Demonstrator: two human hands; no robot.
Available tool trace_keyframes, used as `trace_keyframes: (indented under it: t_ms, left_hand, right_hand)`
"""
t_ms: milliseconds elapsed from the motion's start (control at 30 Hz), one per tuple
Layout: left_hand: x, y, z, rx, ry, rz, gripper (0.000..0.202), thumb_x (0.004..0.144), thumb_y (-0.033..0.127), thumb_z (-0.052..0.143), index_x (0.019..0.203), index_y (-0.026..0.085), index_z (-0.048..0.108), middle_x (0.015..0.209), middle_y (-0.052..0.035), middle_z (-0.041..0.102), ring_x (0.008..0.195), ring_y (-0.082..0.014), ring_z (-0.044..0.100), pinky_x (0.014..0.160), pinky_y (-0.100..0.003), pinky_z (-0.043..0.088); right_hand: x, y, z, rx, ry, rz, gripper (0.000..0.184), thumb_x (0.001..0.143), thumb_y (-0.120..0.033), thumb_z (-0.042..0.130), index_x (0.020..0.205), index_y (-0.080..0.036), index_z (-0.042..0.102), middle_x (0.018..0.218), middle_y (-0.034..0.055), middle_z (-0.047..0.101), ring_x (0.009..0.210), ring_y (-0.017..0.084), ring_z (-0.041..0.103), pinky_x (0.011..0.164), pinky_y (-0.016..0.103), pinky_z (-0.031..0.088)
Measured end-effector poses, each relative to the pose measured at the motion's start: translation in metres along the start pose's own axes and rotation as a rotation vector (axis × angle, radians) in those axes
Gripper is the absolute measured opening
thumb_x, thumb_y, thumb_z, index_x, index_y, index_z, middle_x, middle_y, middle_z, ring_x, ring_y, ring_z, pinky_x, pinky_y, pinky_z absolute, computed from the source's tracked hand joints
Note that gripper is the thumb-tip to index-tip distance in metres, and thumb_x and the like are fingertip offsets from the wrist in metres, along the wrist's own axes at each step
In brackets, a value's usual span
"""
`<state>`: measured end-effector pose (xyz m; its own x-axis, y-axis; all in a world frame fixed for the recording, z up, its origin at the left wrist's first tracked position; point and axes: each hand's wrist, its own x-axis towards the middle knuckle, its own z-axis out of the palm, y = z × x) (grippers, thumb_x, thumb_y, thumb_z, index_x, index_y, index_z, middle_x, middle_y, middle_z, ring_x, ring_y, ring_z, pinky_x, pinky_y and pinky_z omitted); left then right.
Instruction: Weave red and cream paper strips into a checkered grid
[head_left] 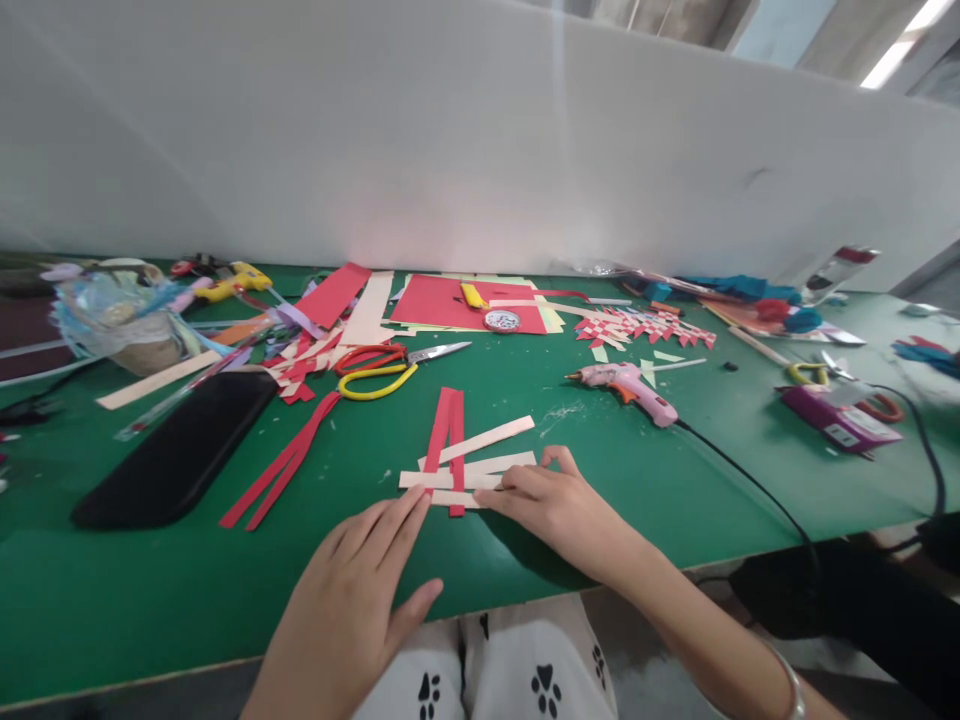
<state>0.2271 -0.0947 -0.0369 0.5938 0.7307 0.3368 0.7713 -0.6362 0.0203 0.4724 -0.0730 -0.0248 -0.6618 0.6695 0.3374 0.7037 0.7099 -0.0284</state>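
Two upright red paper strips [456, 445] cross several cream paper strips [489, 438] in a loose weave on the green table, close to its front edge. My left hand [356, 580] lies with fingers stretched out, their tips pressing on the lower left corner of the weave. The thumb stands apart and nothing is gripped. At the right ends of the lower cream strips, my right hand [551, 505] has its thumb and bent fingers pinched on a strip. The ends under those fingers are hidden. The upper cream strip slants up to the right, free of both hands.
Scissors [375, 372], loose red strips [289, 465] and a black case [180, 450] lie to the left. A pink glue gun [630, 388] with a cord lies to the right. Behind are red paper sheets [427, 302], a tape roll [501, 321] and woven red-and-white pieces [645, 326].
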Motion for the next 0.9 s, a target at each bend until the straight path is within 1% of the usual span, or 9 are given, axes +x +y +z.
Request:
trace_keyframes:
  t_ms: [133,233,333,400,433,567,667,833,900]
  left_hand:
    - [-0.001,0.000,0.000,0.015,0.003,-0.004,0.057,0.085,0.047,0.042,0.134,0.019,0.039,0.125,-0.0079,0.055,0.104,-0.0246,0.053,0.082,-0.035,0.044]
    - [-0.001,0.001,-0.001,0.033,0.009,0.000,0.059,0.085,0.048,0.043,0.136,0.019,0.036,0.129,-0.0086,0.051,0.106,-0.0251,0.051,0.084,-0.035,0.042]
    - [0.002,0.006,-0.002,0.056,0.018,0.094,0.059,0.085,0.050,0.043,0.137,0.024,0.035,0.133,-0.0056,0.049,0.110,-0.0244,0.049,0.090,-0.036,0.038]
    - [0.005,0.010,-0.002,0.055,0.000,0.177,0.059,0.084,0.055,0.041,0.136,0.028,0.035,0.134,-0.0026,0.048,0.114,-0.0239,0.046,0.096,-0.037,0.033]
    - [0.007,0.012,-0.002,0.049,-0.016,0.197,0.060,0.084,0.057,0.039,0.136,0.028,0.035,0.134,-0.0020,0.048,0.116,-0.0239,0.045,0.098,-0.038,0.030]
    - [0.010,0.015,0.000,0.029,-0.072,0.169,0.065,0.084,0.060,0.035,0.139,0.025,0.030,0.135,-0.0026,0.046,0.120,-0.0241,0.042,0.104,-0.038,0.022]
    - [0.008,0.014,0.000,0.034,-0.061,0.168,0.069,0.084,0.060,0.035,0.141,0.022,0.026,0.138,-0.0033,0.043,0.122,-0.0238,0.040,0.105,-0.037,0.017]
    - [0.006,0.013,-0.001,0.034,-0.061,0.146,0.069,0.084,0.060,0.031,0.141,0.022,0.024,0.138,-0.0037,0.042,0.122,-0.0233,0.042,0.104,-0.036,0.020]
    - [0.005,0.014,0.000,0.051,-0.043,0.144,0.068,0.085,0.060,0.031,0.141,0.021,0.025,0.138,-0.0042,0.043,0.122,-0.0238,0.042,0.103,-0.037,0.020]
  right_hand:
    - [-0.001,0.000,0.001,0.009,0.013,-0.009,0.029,0.095,-0.015,0.033,0.110,-0.020,0.057,0.080,0.0006,0.060,0.071,0.009,0.053,0.080,0.030,0.025]
    - [-0.001,0.000,0.001,0.009,0.004,-0.007,0.029,0.095,-0.016,0.033,0.108,-0.020,0.059,0.079,0.0006,0.059,0.071,0.009,0.053,0.080,0.030,0.025]
    - [0.000,0.000,0.002,0.019,-0.007,-0.009,0.028,0.094,-0.017,0.035,0.109,-0.020,0.058,0.081,0.0010,0.060,0.073,0.009,0.054,0.081,0.030,0.026]
    - [0.001,0.000,0.001,0.020,-0.009,-0.012,0.027,0.094,-0.018,0.036,0.109,-0.020,0.058,0.081,0.0012,0.060,0.073,0.010,0.054,0.081,0.030,0.027]
    - [0.001,0.000,0.001,0.018,-0.010,-0.012,0.027,0.094,-0.018,0.036,0.109,-0.021,0.059,0.081,0.0011,0.060,0.073,0.010,0.054,0.082,0.030,0.027]
    - [0.003,0.001,0.001,0.011,-0.008,-0.014,0.028,0.094,-0.016,0.036,0.109,-0.022,0.059,0.081,0.0005,0.060,0.073,0.009,0.055,0.083,0.030,0.028]
    - [0.004,0.002,0.001,0.004,0.006,-0.022,0.027,0.094,-0.016,0.037,0.109,-0.021,0.059,0.080,0.0001,0.060,0.072,0.009,0.055,0.084,0.030,0.028]
    - [0.004,0.003,0.002,-0.008,0.014,-0.033,0.028,0.093,-0.016,0.037,0.111,-0.021,0.058,0.079,0.0001,0.059,0.072,0.009,0.054,0.083,0.030,0.029]
    - [0.004,0.004,0.003,-0.010,0.012,-0.034,0.028,0.093,-0.016,0.037,0.111,-0.022,0.058,0.079,0.0001,0.059,0.072,0.010,0.054,0.083,0.030,0.029]
